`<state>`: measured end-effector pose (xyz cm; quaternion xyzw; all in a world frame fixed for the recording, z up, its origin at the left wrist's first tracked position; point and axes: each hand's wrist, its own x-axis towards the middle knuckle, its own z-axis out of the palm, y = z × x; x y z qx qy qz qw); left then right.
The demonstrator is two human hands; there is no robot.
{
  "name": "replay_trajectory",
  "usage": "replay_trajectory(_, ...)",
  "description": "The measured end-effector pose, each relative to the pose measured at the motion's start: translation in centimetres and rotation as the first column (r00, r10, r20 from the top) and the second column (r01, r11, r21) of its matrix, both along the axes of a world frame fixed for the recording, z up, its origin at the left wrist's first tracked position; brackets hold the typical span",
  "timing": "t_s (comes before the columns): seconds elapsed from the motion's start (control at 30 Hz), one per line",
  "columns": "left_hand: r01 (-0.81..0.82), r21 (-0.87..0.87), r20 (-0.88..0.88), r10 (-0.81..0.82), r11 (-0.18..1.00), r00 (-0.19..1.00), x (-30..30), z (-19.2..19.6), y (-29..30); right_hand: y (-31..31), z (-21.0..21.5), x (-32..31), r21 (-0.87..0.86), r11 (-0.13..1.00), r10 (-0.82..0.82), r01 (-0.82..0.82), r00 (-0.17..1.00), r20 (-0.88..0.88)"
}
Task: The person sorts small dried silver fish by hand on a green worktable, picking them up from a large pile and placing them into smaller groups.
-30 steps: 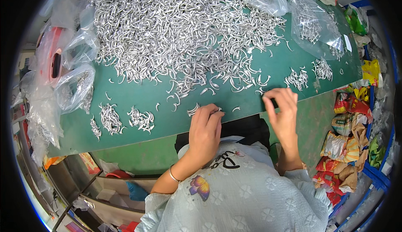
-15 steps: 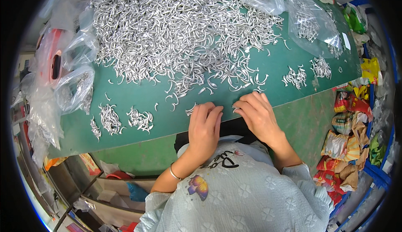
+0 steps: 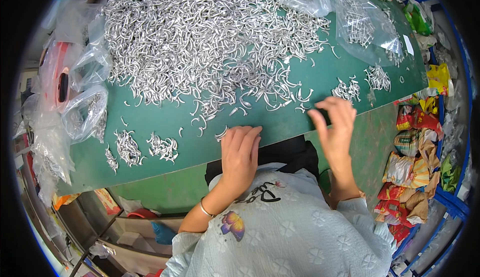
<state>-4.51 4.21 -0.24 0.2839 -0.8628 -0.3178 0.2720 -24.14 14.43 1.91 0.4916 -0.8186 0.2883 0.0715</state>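
My left hand (image 3: 239, 156) rests at the near edge of the green table, fingers bent down and pressed together; whatever lies under them is hidden. A few curved silver metal pieces (image 3: 220, 135) poke out beside its fingertips. Farther right, my right hand (image 3: 338, 129) is raised over the table edge, thumb apart from the fingers, with nothing visible between them. Just beyond it lies a small pile of the same pieces (image 3: 346, 91). A large heap of curved silver pieces (image 3: 200, 37) spreads across the far side, with loose ones scattered along its near border.
Small sorted piles (image 3: 128, 148) lie at the table's near left, and another (image 3: 378, 78) at the right. Clear plastic bags (image 3: 357, 24) with metal parts are at the far right; more bags (image 3: 87, 109) line the left edge. Colourful packets (image 3: 405, 169) fill a blue rack (image 3: 452, 204) at right.
My right hand has lifted from near the left hand and moved right toward the small pile, its fingers spreading. My left hand has stayed nearly in place. The view has shifted slightly.
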Motion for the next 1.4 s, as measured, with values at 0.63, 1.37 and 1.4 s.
replay_trajectory(0.63,0.203,0.125,-0.037,-0.200,0.971,0.979,-1.7,-0.1,-0.2,-1.8,-0.9,2.8,0.015,0.963,0.259,-0.270,0.938,0.232)
replay_trajectory(1.37,0.191,0.210,-0.063,-0.182,0.959,0.981,-2.1,0.5,-0.5,-1.0,-1.3,2.9,-0.078,0.952,0.306,-0.296,0.897,0.320)
replay_trajectory(1.4,0.224,0.190,-0.049,-0.219,0.956,0.975,-2.0,0.6,-0.7,-1.0,-1.2,2.7,-0.126,0.959,0.284,-0.255,0.888,0.362)
